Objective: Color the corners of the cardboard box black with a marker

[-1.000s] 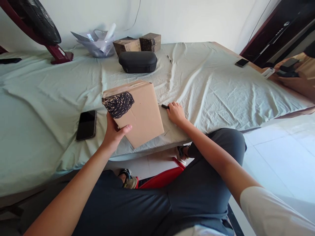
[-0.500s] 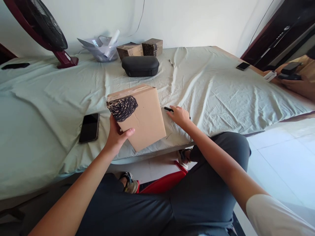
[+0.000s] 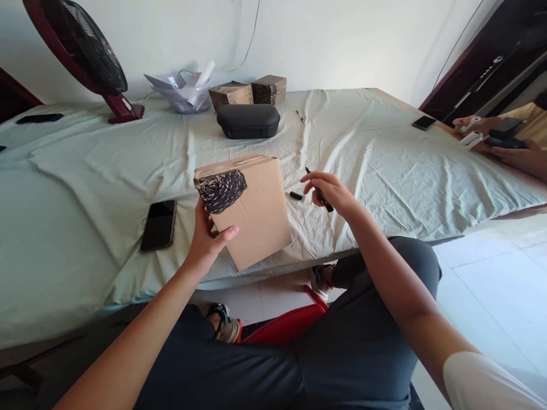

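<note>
My left hand (image 3: 208, 238) grips the lower left side of a brown cardboard box (image 3: 262, 210), its thumb on the face toward me and its other fingers partly hidden. Dense black scribble (image 3: 223, 191) covers the box's upper left corner. To the right of the box, my right hand (image 3: 331, 192) is closed on a black marker (image 3: 323, 200), its tip bare and pointing up and to the left. The black marker cap (image 3: 296, 196) lies loose on the cloth between the box and my right hand.
A phone (image 3: 158, 225) lies left of the box. Behind are a black case (image 3: 248, 121), two smaller scribbled boxes (image 3: 269, 90), a plastic basket (image 3: 182, 97) and a fan (image 3: 123, 109). Another phone (image 3: 423, 122) lies far right, near another person's hands (image 3: 513, 151) holding devices.
My right hand has lifted and moved right with the marker. The cap now lies apart from it on the cloth. My left hand still holds the box; the whole view shifted slightly.
</note>
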